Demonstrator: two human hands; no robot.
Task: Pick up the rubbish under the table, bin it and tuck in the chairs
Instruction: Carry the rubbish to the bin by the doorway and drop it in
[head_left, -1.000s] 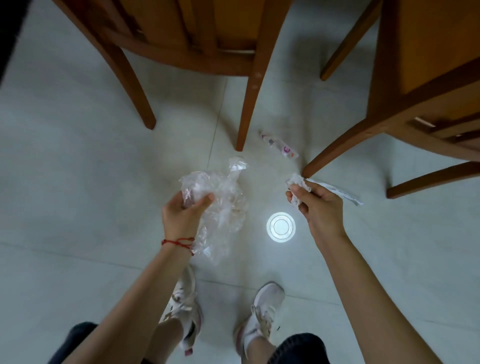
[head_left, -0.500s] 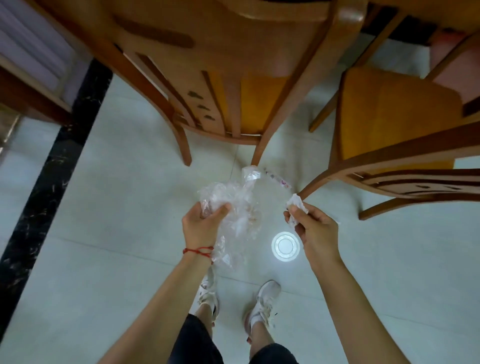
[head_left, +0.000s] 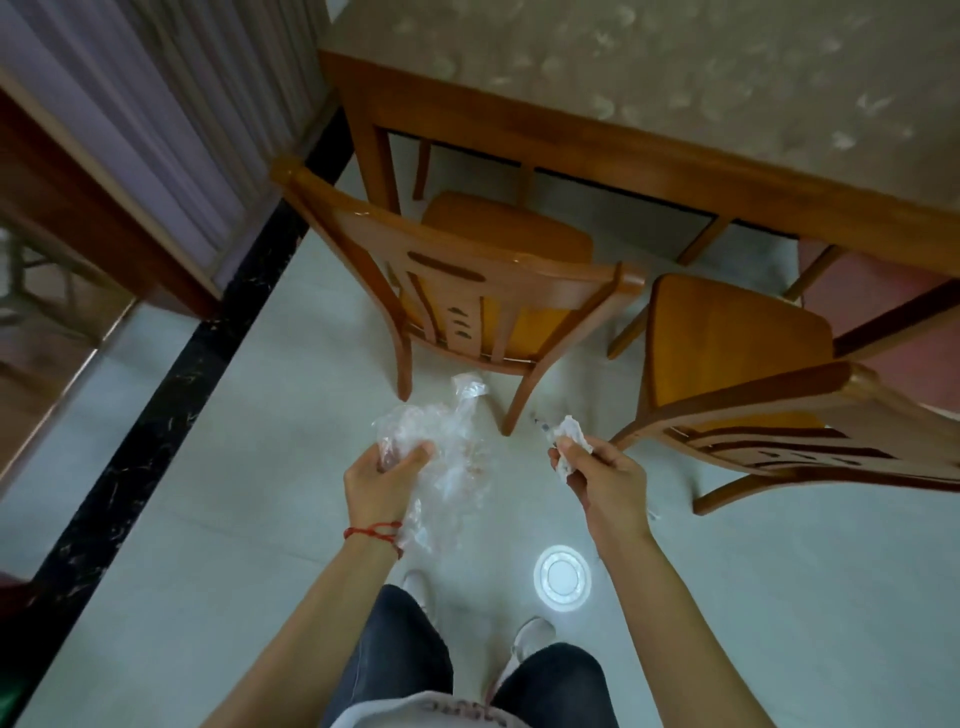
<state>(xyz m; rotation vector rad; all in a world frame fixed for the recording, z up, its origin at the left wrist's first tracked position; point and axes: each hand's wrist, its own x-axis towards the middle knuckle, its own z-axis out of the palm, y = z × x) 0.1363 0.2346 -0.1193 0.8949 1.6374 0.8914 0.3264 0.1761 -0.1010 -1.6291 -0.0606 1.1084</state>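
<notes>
My left hand (head_left: 382, 480) is closed on a crumpled clear plastic bag (head_left: 452, 457) that hangs in front of me. A scrunched white paper (head_left: 569, 441) is pinched in my right hand (head_left: 602, 475). A small wrapper (head_left: 540, 422) lies on the floor just beyond that hand, partly hidden by it. Two wooden chairs stand pulled out from the table (head_left: 649, 150): the left chair (head_left: 467, 291) with its back towards me, the right chair (head_left: 753, 374) turned sideways.
A bright round ceiling-light reflection (head_left: 562, 580) shows on the pale tiled floor near my feet. A black floor strip (head_left: 171, 389) runs diagonally at the left, beside curtains and a wooden frame (head_left: 130, 197). The table carries a patterned cloth.
My view has risen from floor level to standing height, so the table top and chair backs now show. Both hands came up with it, still holding the bag and the paper.
</notes>
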